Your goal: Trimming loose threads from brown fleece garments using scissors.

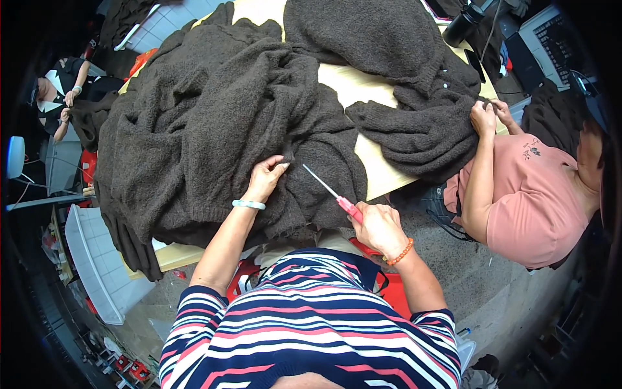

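A big heap of dark brown knitted garments [227,110] covers the table in front of me. My left hand [264,178], with a pale bangle at the wrist, pinches a fold of the knit between thumb and fingertips. To its right, my right hand [381,227] is wrapped round the pinkish-red handle of a thin metal-shafted tool [330,190]. The shaft points up and left toward the pinched fold, its tip apart from my left fingers. How that tip is shaped is too small to make out. Beneath the tool lies a rounded part of the same knit.
At the right, a co-worker in a pink shirt [534,201] handles another brown knit piece [427,139]. Another person [61,97] works at the far left. A dark bottle [462,26] stands at the back right of the pale wooden table [382,168]. A white tiled-looking panel [107,266] is at left.
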Available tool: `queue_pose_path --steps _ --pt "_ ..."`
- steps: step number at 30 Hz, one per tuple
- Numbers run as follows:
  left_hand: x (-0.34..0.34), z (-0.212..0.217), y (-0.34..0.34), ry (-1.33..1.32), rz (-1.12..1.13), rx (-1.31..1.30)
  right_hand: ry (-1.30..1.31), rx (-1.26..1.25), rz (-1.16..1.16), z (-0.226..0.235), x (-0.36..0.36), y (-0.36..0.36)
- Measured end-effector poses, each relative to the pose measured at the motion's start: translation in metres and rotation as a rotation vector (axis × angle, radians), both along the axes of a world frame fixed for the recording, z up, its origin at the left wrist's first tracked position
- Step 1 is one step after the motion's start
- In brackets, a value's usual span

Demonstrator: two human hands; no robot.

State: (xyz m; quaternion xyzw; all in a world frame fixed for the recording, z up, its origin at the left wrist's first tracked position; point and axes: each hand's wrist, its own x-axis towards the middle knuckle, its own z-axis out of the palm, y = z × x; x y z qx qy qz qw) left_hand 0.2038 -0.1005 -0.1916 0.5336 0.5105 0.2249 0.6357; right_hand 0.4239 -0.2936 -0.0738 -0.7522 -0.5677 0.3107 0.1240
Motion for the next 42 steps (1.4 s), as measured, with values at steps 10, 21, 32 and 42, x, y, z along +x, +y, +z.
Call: queue_pose_path --steps 10,21,32,42 --pt "-0.020 -0.003 0.009 -0.153 -0.140 -0.320 -0.002 0.031 0.025 0.001 -0.002 0.007" --pt "-0.012 0.018 0.014 -0.170 -0.379 -0.273 0.025 -0.050 0.049 -0.004 -0.002 0.013" --pt "-0.014 0.001 0.005 -0.309 -0.193 -0.307 0.063 -0.087 0.159 0.010 -0.002 0.002" --pt "-0.102 0.121 -0.078 0.923 -0.004 1.299 0.039 0.116 0.203 0.013 0.009 0.031"
